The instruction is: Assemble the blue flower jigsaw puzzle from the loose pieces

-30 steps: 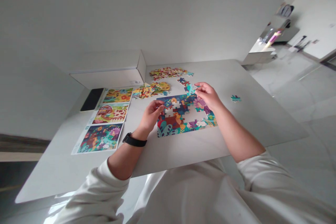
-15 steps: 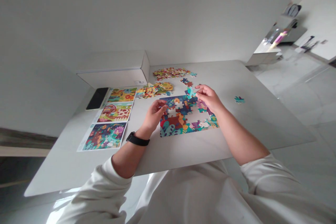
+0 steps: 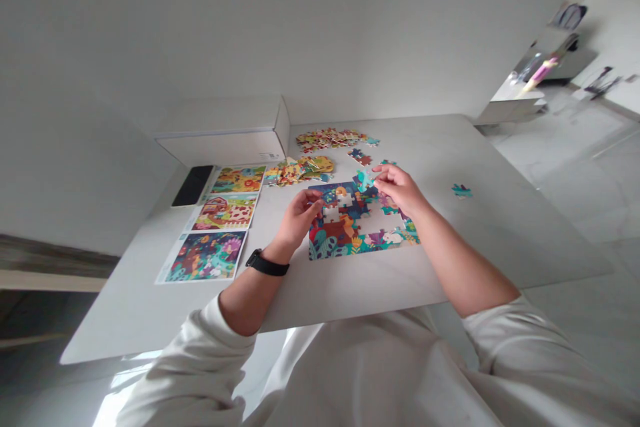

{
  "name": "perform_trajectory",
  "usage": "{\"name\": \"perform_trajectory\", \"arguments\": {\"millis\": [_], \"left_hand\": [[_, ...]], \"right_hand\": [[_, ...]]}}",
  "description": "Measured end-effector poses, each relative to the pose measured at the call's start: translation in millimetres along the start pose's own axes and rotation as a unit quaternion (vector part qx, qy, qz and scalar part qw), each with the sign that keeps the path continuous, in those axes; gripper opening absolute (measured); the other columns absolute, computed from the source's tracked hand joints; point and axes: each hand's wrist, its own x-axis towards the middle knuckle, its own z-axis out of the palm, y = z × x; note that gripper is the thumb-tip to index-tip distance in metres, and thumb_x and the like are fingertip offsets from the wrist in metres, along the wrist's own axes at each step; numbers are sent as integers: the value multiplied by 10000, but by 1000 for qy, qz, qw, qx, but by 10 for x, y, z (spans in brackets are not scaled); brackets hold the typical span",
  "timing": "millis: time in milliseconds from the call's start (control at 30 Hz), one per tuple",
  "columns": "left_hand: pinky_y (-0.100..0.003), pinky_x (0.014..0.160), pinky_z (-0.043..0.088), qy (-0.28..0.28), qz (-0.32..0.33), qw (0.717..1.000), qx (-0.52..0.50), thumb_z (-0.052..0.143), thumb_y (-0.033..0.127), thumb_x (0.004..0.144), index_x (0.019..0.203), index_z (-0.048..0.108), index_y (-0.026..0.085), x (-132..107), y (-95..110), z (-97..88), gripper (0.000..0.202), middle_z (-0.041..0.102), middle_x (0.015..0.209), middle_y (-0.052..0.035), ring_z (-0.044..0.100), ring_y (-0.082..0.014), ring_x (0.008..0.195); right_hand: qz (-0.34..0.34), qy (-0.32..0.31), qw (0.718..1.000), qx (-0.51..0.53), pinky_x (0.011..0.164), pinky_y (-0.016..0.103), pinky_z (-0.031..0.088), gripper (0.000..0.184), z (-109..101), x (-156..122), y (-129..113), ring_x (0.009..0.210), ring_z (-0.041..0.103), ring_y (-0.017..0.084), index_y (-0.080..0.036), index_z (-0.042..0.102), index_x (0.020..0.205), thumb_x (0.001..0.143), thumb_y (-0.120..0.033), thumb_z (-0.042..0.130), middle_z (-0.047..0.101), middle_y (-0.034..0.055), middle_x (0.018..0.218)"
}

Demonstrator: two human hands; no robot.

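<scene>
A partly assembled jigsaw puzzle (image 3: 345, 248) lies flat on the table, with a gap in its middle and smaller gaps at upper left. My right hand (image 3: 403, 190) is closed, pinching a teal puzzle piece (image 3: 364, 180) over the puzzle's top edge. At the puzzle's left edge rests my left hand (image 3: 300, 217), fingers loosely curved and thumb apart, with no piece visible in it. Behind the puzzle lie some joined blue and brown pieces (image 3: 359, 157) and another teal piece (image 3: 389, 162), partly covered by my right hand.
Piles of loose pieces, one yellowish (image 3: 300, 170) and one farther back (image 3: 330, 139), lie near a white box (image 3: 225, 143). Three picture sheets (image 3: 207, 257) and a black phone (image 3: 193, 185) are on the left. A single teal piece (image 3: 461, 191) lies on the right.
The whole view has shifted slightly, so everything appears a little farther right. My right hand still pinches the teal piece near the puzzle's top edge; my left hand stays at the left edge.
</scene>
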Motion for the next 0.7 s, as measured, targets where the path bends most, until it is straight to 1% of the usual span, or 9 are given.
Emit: {"name": "perform_trajectory", "arguments": {"millis": [200,300,400,533,600,700], "left_hand": [[-195,498,470,-2,6,1000,5,863,510,818,1105,638,209,-4,17,2,473,652,876,11,604,-107,660],[-196,511,476,-6,11,1000,4,864,504,817,1097,640,209,0,20,2,464,653,886,11,600,-103,661],[-197,513,481,-12,13,1000,6,875,504,816,1097,648,210,4,11,0,466,656,897,11,599,-101,659],[-198,500,474,-24,7,1000,17,880,533,823,1094,658,208,2,-26,-1,478,657,886,9,599,-106,651],[-193,506,468,-31,12,999,28,882,553,831,1092,667,202,-1,-48,-1,488,670,887,-1,603,-107,660],[-189,521,471,-42,20,998,37,878,594,842,1112,678,195,-8,-63,-1,522,699,916,-18,612,-108,678]], "right_hand": [[12,-29,999,-13,595,279,449,420,36,-28,13,710,595,160,-228,737,1165,826,-462,820,673,1,859],[19,-29,999,-19,573,272,439,401,51,-32,14,720,602,166,-224,757,1137,819,-461,818,673,10,856],[21,-29,999,-21,595,280,464,385,64,-31,18,712,598,161,-231,761,1132,821,-450,818,682,9,868],[19,-45,998,-24,645,301,509,371,104,-40,36,721,610,166,-236,769,1114,822,-458,822,709,17,884],[16,-61,998,-30,665,305,519,356,139,-55,47,735,622,172,-238,780,1108,831,-458,815,712,18,871],[12,-106,993,-48,672,299,510,323,211,-92,58,748,631,175,-236,800,1113,866,-442,786,732,28,881]]}}
